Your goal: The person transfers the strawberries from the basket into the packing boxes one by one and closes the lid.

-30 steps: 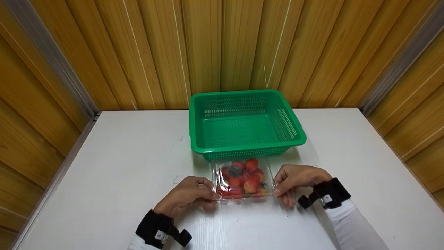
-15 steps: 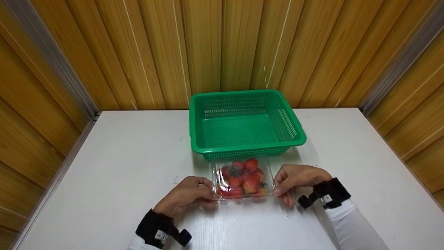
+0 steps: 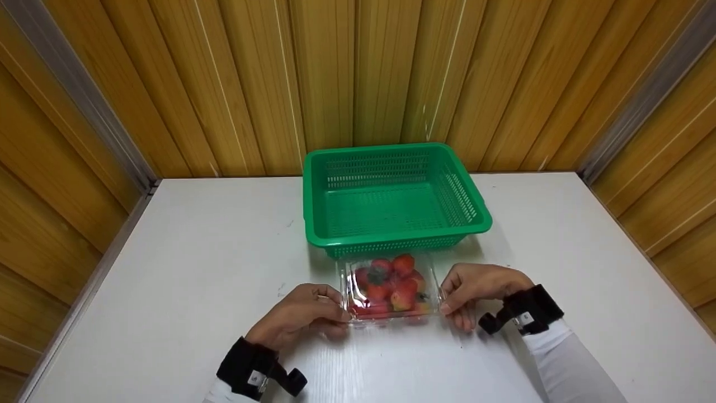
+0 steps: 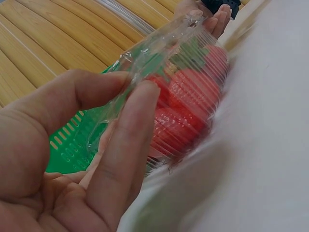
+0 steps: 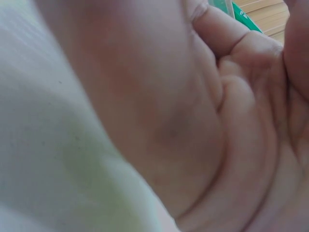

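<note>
Between the earlier head views and the present one, the only observed change is a slight shift of the whole scene within the frame. The green basket [image 3: 395, 197] now sits marginally further left and higher in the frame. The clear strawberry box [image 3: 390, 288] and the left hand [image 3: 299, 314] and right hand [image 3: 482, 288] pinching its two ends have shifted by the same small amount, consistent with movement of the head camera. No change in grip or in the spacing between box and basket is discernible.
</note>
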`<state>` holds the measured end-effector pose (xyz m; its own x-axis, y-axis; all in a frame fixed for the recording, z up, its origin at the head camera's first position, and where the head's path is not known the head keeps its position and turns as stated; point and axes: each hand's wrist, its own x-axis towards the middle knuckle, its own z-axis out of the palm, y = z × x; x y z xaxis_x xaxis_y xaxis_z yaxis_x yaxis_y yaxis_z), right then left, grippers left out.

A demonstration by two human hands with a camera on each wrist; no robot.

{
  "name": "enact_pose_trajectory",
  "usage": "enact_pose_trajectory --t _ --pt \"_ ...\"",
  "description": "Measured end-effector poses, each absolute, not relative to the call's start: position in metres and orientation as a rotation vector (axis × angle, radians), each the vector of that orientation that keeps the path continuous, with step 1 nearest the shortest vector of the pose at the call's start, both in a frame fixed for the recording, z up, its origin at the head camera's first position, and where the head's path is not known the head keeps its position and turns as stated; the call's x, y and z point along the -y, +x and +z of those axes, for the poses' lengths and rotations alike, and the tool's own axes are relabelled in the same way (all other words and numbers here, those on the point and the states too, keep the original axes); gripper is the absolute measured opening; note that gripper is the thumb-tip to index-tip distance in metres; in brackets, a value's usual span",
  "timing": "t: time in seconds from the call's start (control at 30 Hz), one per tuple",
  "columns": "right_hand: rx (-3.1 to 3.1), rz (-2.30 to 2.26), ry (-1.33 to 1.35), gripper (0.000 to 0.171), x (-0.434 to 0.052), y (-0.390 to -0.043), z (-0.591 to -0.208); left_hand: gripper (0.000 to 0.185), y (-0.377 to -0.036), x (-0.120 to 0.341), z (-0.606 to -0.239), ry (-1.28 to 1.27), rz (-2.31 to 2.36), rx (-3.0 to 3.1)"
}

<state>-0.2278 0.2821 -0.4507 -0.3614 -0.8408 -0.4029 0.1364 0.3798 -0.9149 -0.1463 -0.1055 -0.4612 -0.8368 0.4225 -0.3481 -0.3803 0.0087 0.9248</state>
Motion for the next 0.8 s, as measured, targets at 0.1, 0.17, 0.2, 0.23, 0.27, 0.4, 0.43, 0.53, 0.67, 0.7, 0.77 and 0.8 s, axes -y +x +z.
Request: enact_pose_trajectory --t 0.1,0.17,0.2,0.23,0.27,0.4,0.43,0.53,0.67,0.7,0.77,0.8 --pt "-1.607 -1.186 -0.635 0.032 -0.2818 -0.2285 -0.4482 0.02 -0.1478 0.1048 -0.4605 0.035 1.883 -1.734" --pt "-1.608 -1.183 -0.638 0.031 -0.2816 -0.2289 -0.4469 0.022 -0.1485 0.1046 -0.4603 0.032 1.879 -1.735" --pt "-1.611 -1.183 -0.642 0.031 -0.2816 -0.2292 -0.4462 0.022 -0.1488 0.1047 -0.4603 0.033 1.876 -1.734" --pt "-1.614 -1.182 -0.643 0.03 -0.2815 -0.2294 -0.4456 0.023 -0.1489 0.1048 -0.4603 0.034 1.874 -1.734" --pt "-1.617 -1.182 -0.645 0.029 -0.2814 -0.2297 -0.4451 0.023 -0.1488 0.105 -0.4603 0.038 1.874 -1.735" --pt "-1.63 -1.177 -0.644 0.029 -0.281 -0.2302 -0.4438 0.023 -0.1485 0.1065 -0.4611 0.052 1.876 -1.737" --pt "-1.635 -1.176 -0.639 0.029 -0.281 -0.2302 -0.4436 0.023 -0.1486 0.1068 -0.4613 0.054 1.877 -1.735" --pt "-1.657 -1.157 -0.629 0.029 -0.281 -0.2308 -0.4426 0.022 -0.1485 0.1061 -0.46 0.06 1.893 -1.713" --pt "-1.67 -1.149 -0.619 0.029 -0.282 -0.2306 -0.4429 0.02 -0.1482 0.1041 -0.4591 0.07 1.908 -1.694" --pt "-1.668 -1.151 -0.618 0.03 -0.2823 -0.2302 -0.4435 0.02 -0.1481 0.1039 -0.4594 0.07 1.906 -1.692" --pt "-1.661 -1.154 -0.618 0.031 -0.2827 -0.2292 -0.4443 0.02 -0.1481 0.104 -0.4601 0.073 1.896 -1.692" --pt "-1.659 -1.155 -0.616 0.031 -0.2827 -0.2287 -0.4443 0.019 -0.1482 0.104 -0.46 0.075 1.893 -1.693"
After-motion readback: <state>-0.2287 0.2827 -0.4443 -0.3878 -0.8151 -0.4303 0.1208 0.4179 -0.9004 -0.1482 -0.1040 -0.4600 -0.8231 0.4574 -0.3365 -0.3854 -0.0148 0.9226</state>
